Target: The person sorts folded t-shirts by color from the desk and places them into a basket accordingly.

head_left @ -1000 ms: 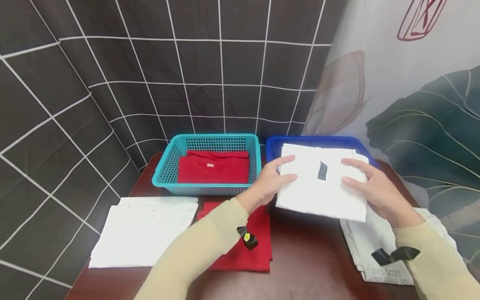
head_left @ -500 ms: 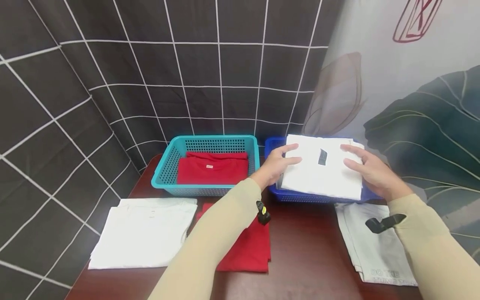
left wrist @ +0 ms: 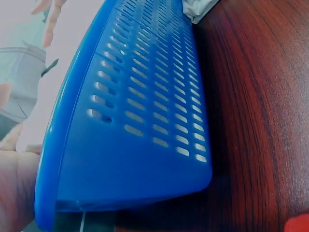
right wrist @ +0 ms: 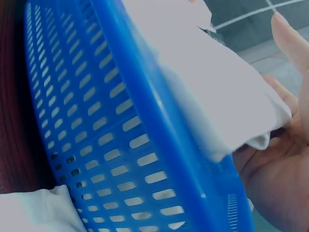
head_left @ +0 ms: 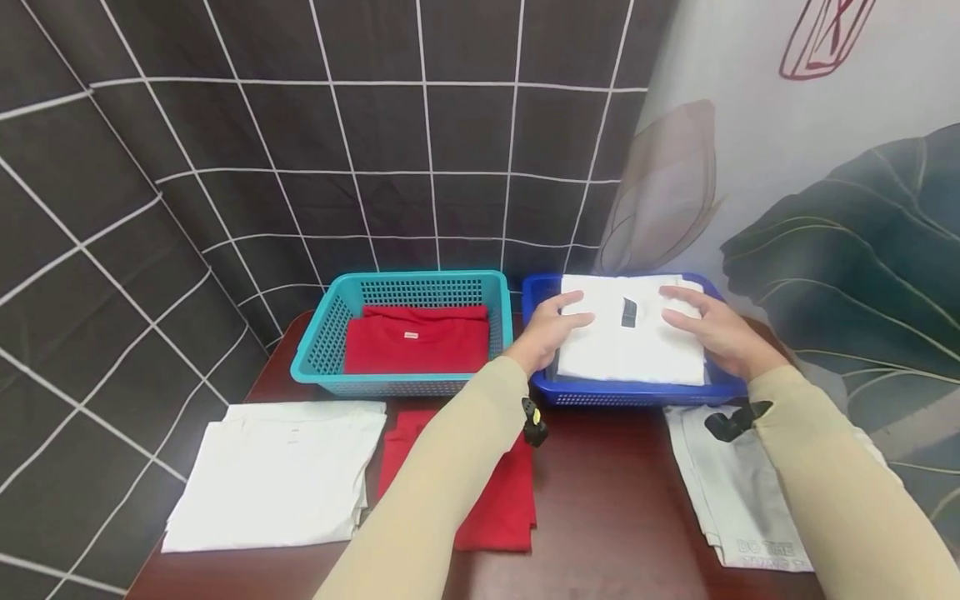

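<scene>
A folded white T-shirt point(head_left: 630, 354) with a small dark patch lies level inside the blue basket point(head_left: 622, 398). My left hand point(head_left: 551, 332) holds its left edge, thumb and a finger showing on top. At the opposite edge, my right hand point(head_left: 712, 332) holds the shirt the same way. In the right wrist view, a corner of the white T-shirt point(right wrist: 227, 92) meets the palm of my right hand point(right wrist: 285, 179), inside the basket rim. The left wrist view is mostly filled by the basket wall point(left wrist: 130, 164), with my left hand point(left wrist: 17, 188) partly cut off.
Left of the blue basket stands a teal basket point(head_left: 397, 387) with folded red shirts point(head_left: 416, 346). In front lie folded white shirts point(head_left: 277, 483), red ones point(head_left: 498, 500) and pale printed ones point(head_left: 750, 508) on the wooden table point(head_left: 615, 517). Dark gridded cloth point(head_left: 375, 125) hangs behind.
Both hands have carried the white T-shirt away from me and down into the blue basket. It was tilted above the basket's front edge and now lies flatter. The view has shifted slightly.
</scene>
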{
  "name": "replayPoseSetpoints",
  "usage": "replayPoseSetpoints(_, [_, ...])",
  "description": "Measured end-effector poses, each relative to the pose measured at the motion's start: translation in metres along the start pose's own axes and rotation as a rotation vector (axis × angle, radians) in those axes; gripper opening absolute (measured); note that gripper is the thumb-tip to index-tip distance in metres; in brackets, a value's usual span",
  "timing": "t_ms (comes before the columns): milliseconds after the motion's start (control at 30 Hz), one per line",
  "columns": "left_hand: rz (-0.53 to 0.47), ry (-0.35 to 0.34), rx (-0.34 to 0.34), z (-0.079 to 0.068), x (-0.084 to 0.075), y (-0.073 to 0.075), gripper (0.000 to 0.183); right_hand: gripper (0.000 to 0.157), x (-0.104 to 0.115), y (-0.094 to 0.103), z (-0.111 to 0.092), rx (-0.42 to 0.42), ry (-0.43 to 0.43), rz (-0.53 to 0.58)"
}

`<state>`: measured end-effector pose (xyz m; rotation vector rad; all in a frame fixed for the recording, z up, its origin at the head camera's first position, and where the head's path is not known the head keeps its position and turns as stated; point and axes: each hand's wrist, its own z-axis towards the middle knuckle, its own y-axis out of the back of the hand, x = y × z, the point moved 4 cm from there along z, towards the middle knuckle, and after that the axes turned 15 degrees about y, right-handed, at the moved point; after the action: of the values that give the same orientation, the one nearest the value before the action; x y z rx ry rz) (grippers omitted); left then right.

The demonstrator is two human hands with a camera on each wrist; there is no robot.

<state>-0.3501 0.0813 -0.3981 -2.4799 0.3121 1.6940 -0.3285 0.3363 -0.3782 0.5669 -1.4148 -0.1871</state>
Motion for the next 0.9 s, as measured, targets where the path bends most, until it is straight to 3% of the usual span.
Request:
replayPoseSetpoints(367, [0.099, 0.076, -0.074, -0.001, 0.002, -0.008, 0.059, 0.081, -0.013, -0.013, 0.011, 0.01, 0.026, 0.054])
replayPoseSetpoints(733, [0.206, 0.162, -0.126, 0.003, 0.006, -0.009, 0.067, 0.084, -0.02, -0.024, 0.017, 0.05, -0.025, -0.062])
replayPoseSetpoints(900, [0.277, 0.13, -0.202, -0.002, 0.002, -0.009, 0.069, 0.085, -0.022, -0.026, 0.017, 0.062, -0.029, -0.114])
